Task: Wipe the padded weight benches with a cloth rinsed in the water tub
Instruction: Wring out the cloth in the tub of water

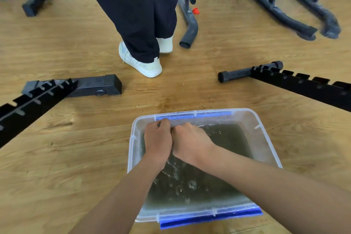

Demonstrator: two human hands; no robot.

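One tub [264, 138], two hands [157, 140] [190, 143], two shoes [142, 64] [166, 43].

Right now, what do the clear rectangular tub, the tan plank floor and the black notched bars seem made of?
Clear rectangular tub: translucent plastic, slightly frosted; murky water shows through its walls. Tan plank floor: wood or wood-look laminate, matte; grain lines and plank seams are visible. Black notched bars: probably painted metal, dull finish; crisp cut notches and holes.
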